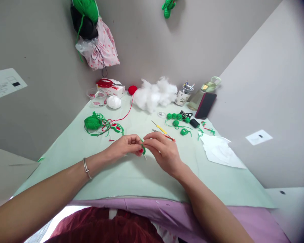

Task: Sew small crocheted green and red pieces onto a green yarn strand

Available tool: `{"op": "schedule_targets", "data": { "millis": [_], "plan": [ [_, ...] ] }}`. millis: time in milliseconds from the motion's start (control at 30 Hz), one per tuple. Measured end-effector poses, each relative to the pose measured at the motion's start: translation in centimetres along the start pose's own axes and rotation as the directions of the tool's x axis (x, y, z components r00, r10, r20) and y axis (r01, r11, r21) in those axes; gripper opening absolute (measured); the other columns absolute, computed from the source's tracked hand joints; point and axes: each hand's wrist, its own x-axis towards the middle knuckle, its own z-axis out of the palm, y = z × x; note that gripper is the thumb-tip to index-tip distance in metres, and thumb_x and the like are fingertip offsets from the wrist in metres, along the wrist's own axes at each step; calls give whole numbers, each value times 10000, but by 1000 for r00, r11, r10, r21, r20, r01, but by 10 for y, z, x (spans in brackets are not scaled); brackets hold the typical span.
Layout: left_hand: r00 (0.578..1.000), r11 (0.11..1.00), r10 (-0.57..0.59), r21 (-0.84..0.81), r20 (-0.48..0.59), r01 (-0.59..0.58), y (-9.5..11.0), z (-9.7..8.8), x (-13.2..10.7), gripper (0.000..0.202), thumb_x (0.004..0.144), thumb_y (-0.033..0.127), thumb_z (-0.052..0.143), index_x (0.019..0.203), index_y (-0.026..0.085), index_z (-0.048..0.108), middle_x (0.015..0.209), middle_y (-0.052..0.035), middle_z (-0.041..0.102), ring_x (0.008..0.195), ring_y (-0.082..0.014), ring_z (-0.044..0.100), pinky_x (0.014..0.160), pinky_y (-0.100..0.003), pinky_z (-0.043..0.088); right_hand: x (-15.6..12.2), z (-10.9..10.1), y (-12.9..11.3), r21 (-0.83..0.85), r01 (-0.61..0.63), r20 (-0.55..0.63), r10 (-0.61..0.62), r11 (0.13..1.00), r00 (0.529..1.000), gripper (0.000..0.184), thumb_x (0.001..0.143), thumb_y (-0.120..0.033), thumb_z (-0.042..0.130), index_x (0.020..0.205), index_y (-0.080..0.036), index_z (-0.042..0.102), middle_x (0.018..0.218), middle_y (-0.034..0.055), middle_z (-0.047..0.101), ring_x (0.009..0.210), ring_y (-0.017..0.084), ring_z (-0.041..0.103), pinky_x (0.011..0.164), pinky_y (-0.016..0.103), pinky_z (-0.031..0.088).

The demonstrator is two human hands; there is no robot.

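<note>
My left hand (128, 145) pinches a small red and green crocheted piece (143, 150) above the middle of the table. Closed at the fingertips, my right hand (163, 152) meets the piece's upper edge, where some green yarn shows; exactly what it pinches is too small to make out. A short white yarn end hangs below the piece. Just beyond the hands lie a yellow-handled crochet hook (161, 129) and small scissors with orange handles (170, 137), partly hidden by my right hand.
Green yarn (92, 122) lies tangled at left, near a white yarn ball (114, 102). White stuffing (155, 94) and a red yarn ball (132, 89) are at the back. Green crocheted balls (176, 123), a phone (205, 106), a bottle (201, 94) and white paper (220, 151) occupy the right.
</note>
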Motion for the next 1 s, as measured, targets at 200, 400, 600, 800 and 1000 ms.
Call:
{"op": "schedule_targets", "data": {
  "millis": [200, 400, 600, 800, 1000],
  "plan": [
    [1000, 1000, -7, -5, -12, 7, 0, -1, 2, 192, 773, 292, 711, 844, 140, 617, 788, -12, 641, 724, -125, 617, 757, -286, 499, 7, -18, -8, 692, -374, 152, 382, 618, 912, 144, 985, -319, 458, 897, -214, 502, 667, -19, 647, 485, 102, 583, 477, 233, 442],
    [1000, 1000, -20, -20, -2, 20, 3, -3, 2, 231, 750, 304, 741, 863, 142, 620, 745, 1, 641, 671, -130, 641, 705, -279, 510, 12, -34, 11, 831, -307, -13, 568, 463, 823, 145, 938, -339, 563, 873, -211, 540, 512, -80, 461, 404, 63, 404, 438, 206, 331],
    [1000, 1000, 1, -24, 14, -1, 2, -5, 1, 246, 787, 338, 711, 937, 148, 669, 790, -9, 656, 680, -121, 629, 716, -277, 513, 9, -30, 17, 523, -413, 45, 460, 745, 887, 117, 903, -315, 611, 871, -208, 647, 696, -7, 573, 598, 110, 513, 550, 253, 409],
    [999, 999, 38, -27, -11, -38, 2, -7, 1, 239, 814, 361, 686, 939, 158, 693, 802, -11, 670, 698, -117, 628, 765, -281, 504, 6, -23, 18, 128, -254, 39, 251, 959, 967, 110, 904, -217, 611, 894, -240, 717, 849, 32, 550, 737, 134, 521, 628, 271, 411],
    [998, 998, 58, -21, -14, -59, -3, -9, 2, 228, 832, 356, 676, 965, 173, 703, 811, -9, 672, 720, -111, 626, 783, -273, 495, 6, -21, 17, 1, -147, 84, 147, 989, 986, 144, 922, -179, 574, 884, -220, 707, 808, 28, 541, 731, 134, 519, 639, 266, 410]
  ]
}}
